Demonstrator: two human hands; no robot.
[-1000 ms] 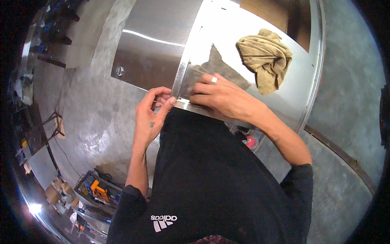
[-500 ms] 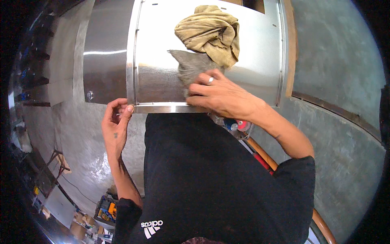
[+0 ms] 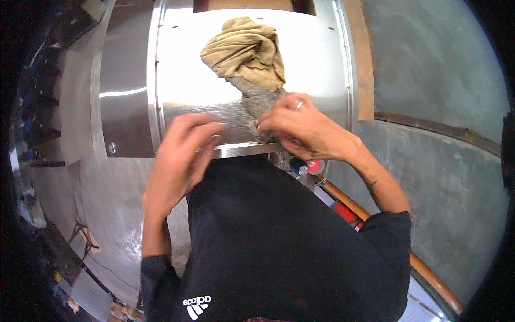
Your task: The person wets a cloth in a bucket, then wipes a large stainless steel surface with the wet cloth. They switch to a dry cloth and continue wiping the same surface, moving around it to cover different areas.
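At far left, a dark metal sheet (image 3: 126,59) with a round fitting near its lower corner lay just beside a bright metal panel (image 3: 185,80) with raised edges. The left hand (image 3: 178,153) was at the panel's near left corner, blurred, its fingers bent toward the right; whether it gripped anything could not be told. On the panel, left of the right hand, a tan cloth (image 3: 244,51) lay bunched in folds. A grey cloth (image 3: 261,102) ran from beneath it toward the panel's near edge. The right hand (image 3: 311,129), wearing a ring (image 3: 299,105), was closed on the grey cloth with fingers drawn together. A pink-red round object (image 3: 315,167) was visible below that hand. At right, a wooden strip (image 3: 359,59) ran along the panel's side.
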